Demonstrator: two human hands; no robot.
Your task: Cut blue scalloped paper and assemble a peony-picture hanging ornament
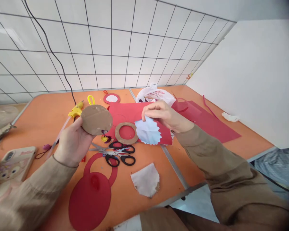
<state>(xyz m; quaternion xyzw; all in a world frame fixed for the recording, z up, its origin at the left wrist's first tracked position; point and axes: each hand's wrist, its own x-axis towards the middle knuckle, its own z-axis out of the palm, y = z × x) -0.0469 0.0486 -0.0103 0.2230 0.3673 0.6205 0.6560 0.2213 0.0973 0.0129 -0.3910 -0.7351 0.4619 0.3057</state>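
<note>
My left hand (pixel 73 141) grips a round cardboard disc (pixel 96 119) by its lower left edge, with a yellow loop (pixel 91 100) showing just above it. Pinched at its top in my right hand (pixel 162 114) hangs a pale blue piece of cloth (pixel 148 131) with a scalloped edge. A cardboard ring (pixel 117 136) lies between the two hands, on red sheet material (pixel 120 110). Below it are black-handled scissors (pixel 114 153). Nearer me lies a red oval piece (pixel 90 205) beside a red ring, and to its right a whitish scrap of cloth (pixel 145 179).
A yellow glue gun (pixel 76 109) with a cord rests behind my left hand. Against the wall are a red disc with a white centre (pixel 111 98) and a plastic bag (pixel 155 94). A phone (pixel 15 163) lies at left, and a red sheet (pixel 210 123) at right.
</note>
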